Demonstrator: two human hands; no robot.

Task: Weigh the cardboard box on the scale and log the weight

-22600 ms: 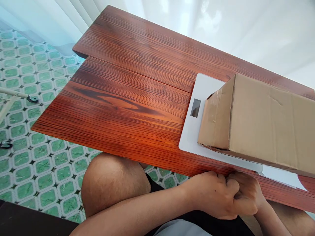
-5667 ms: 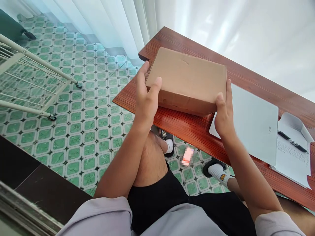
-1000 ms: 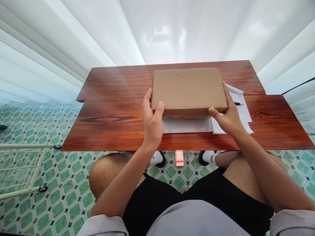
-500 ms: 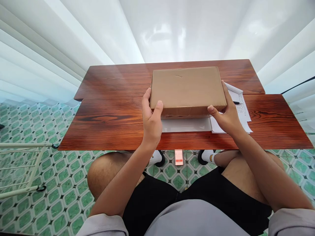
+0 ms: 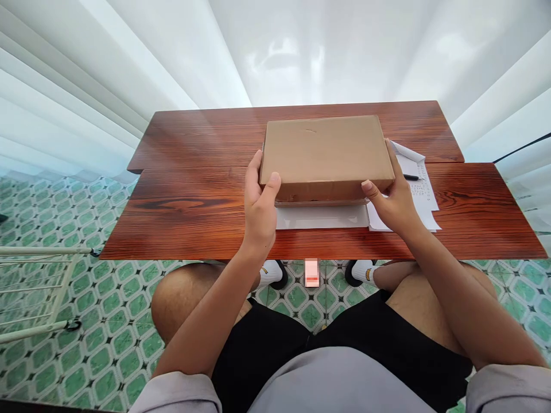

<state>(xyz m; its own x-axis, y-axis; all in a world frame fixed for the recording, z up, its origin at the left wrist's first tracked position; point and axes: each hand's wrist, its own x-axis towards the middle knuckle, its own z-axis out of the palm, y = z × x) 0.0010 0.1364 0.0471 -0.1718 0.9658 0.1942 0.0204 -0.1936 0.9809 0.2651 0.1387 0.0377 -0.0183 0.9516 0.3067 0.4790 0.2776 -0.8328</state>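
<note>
Between my two hands is a closed brown cardboard box (image 5: pixel 325 150), its plain top facing up. My left hand (image 5: pixel 260 203) grips its left end, thumb on the front corner and fingers along the side. At the opposite end my right hand (image 5: pixel 394 195) holds the right front corner, its thumb against the front face. Under the box's front edge a flat white sheet-like thing (image 5: pixel 322 217) shows; the rest of it is hidden by the box. Beside my right hand lie white papers (image 5: pixel 426 198) with handwriting, and a black pen (image 5: pixel 412 178) rests on them.
The reddish-brown wooden table (image 5: pixel 189 212) has a stepped left and right edge. A white metal rack (image 5: pixel 38 292) stands on the tiled floor at the left. A phone-like thing with a pinkish face (image 5: pixel 312 272) is below the table's front edge. White curtains (image 5: pixel 284 51) hang behind.
The box and both hands have shifted very slightly left in the view. My grip on the box looks the same.
</note>
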